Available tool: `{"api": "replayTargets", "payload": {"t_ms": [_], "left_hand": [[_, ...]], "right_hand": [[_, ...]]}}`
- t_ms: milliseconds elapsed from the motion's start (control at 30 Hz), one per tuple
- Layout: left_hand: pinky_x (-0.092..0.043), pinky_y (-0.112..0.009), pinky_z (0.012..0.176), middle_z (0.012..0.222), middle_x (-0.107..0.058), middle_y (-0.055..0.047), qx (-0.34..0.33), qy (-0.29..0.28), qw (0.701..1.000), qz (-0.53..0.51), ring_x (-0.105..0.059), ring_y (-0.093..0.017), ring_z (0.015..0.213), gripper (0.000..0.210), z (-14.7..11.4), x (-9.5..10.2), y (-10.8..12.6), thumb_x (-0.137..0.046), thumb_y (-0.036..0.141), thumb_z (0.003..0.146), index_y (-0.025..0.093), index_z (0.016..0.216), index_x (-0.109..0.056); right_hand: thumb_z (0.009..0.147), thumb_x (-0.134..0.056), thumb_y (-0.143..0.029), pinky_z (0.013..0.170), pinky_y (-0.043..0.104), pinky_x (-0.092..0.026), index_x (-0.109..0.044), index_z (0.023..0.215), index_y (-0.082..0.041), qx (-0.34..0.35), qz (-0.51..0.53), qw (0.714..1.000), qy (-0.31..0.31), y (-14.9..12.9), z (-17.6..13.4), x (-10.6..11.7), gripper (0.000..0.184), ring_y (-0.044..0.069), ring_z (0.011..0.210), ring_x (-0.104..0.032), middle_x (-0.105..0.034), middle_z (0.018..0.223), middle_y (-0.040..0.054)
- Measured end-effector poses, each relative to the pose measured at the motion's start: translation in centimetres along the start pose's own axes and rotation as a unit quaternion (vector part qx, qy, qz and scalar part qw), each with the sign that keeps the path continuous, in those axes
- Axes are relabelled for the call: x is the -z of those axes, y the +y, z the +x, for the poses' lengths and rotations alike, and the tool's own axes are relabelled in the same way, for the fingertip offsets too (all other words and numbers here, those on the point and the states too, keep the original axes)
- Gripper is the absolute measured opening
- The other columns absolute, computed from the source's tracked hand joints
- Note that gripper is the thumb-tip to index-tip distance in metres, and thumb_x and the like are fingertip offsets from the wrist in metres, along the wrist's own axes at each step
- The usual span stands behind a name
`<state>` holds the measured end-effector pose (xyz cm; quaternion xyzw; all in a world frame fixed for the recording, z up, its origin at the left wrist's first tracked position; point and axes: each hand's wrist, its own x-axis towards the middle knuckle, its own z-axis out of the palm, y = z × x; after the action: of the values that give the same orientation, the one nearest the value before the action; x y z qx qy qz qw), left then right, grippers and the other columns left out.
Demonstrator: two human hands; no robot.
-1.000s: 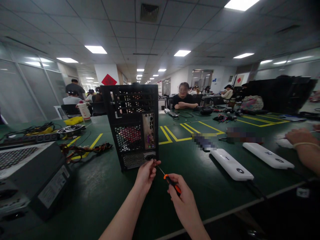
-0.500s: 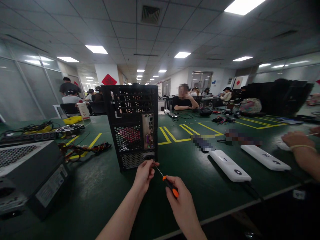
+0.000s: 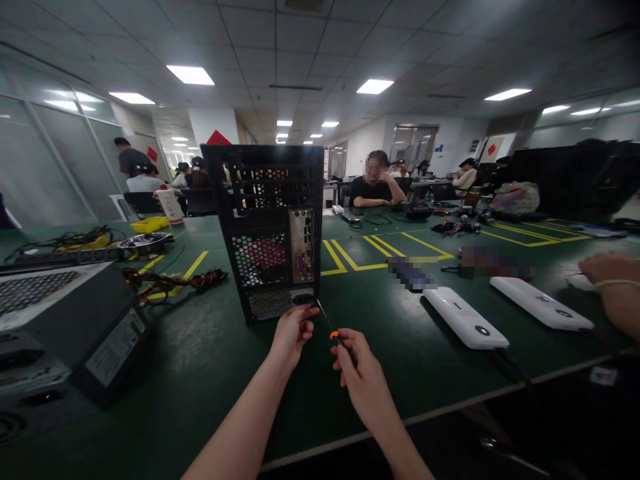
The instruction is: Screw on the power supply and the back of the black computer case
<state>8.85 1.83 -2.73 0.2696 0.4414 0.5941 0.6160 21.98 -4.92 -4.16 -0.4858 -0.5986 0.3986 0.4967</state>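
Observation:
A black computer case (image 3: 231,220) stands upright on the green table, its rear side with ports and honeycomb vents facing me. My right hand (image 3: 361,373) grips a screwdriver (image 3: 336,339) with a black and orange handle; its thin shaft points up and left toward the case's lower right corner. My left hand (image 3: 294,337) is at that same corner, just below the power socket, with fingers bent together. Whether a small part such as a screw sits between those fingertips is too small to tell.
A grey power supply unit (image 3: 70,327) lies at the left, with bundled cables (image 3: 175,283) behind it. Two white power banks (image 3: 465,319) lie at the right. Another person's hand (image 3: 613,273) is at the far right edge. A person in black (image 3: 376,190) sits across the table.
The screwdriver's tip has come away from my left fingertips, and its shaft now stands steeper. My right hand's grip has shifted over the handle. The view has tilted slightly down.

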Motion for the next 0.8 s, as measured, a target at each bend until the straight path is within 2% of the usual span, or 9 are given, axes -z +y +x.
{"api": "replayTargets", "payload": {"t_ms": [200, 567, 800], "left_hand": [[-0.020, -0.015, 0.033, 0.086, -0.062, -0.011, -0.048, 0.009, 0.998, 0.042, -0.039, -0.001, 0.037, 0.017, 0.33, 0.12, -0.21, -0.047, 0.015, 0.069, 0.010, 0.084, -0.052], [-0.022, -0.015, 0.032, 0.078, -0.062, -0.009, -0.073, 0.016, 0.987, 0.146, -0.040, -0.002, 0.037, 0.016, 0.37, 0.24, 0.02, -0.041, 0.018, 0.073, 0.011, 0.083, -0.051], [-0.021, -0.015, 0.030, 0.067, -0.059, -0.005, -0.088, 0.013, 0.971, 0.222, -0.039, -0.003, 0.033, 0.022, 1.01, 0.79, -0.22, -0.037, 0.029, 0.079, 0.011, 0.082, -0.049]], "right_hand": [[0.083, -0.039, -0.030, 0.047, 0.022, -0.044, -0.042, 0.104, -0.019, 0.008, -0.017, 1.000, -0.012, -0.05, 0.13, -0.17, 0.024, 0.014, 0.067, -0.056, -0.055, 0.083, 0.0035], [0.083, -0.039, -0.026, 0.054, 0.024, -0.046, -0.041, 0.105, -0.021, 0.019, -0.053, 0.998, -0.022, 0.12, 0.43, -0.54, 0.022, 0.014, 0.072, -0.057, -0.055, 0.085, 0.0023], [0.081, -0.040, -0.023, 0.070, 0.030, -0.046, -0.044, 0.103, -0.021, 0.046, -0.083, 0.995, -0.005, -0.14, 0.53, -0.56, 0.023, 0.016, 0.081, -0.058, -0.057, 0.088, 0.0026]]}}
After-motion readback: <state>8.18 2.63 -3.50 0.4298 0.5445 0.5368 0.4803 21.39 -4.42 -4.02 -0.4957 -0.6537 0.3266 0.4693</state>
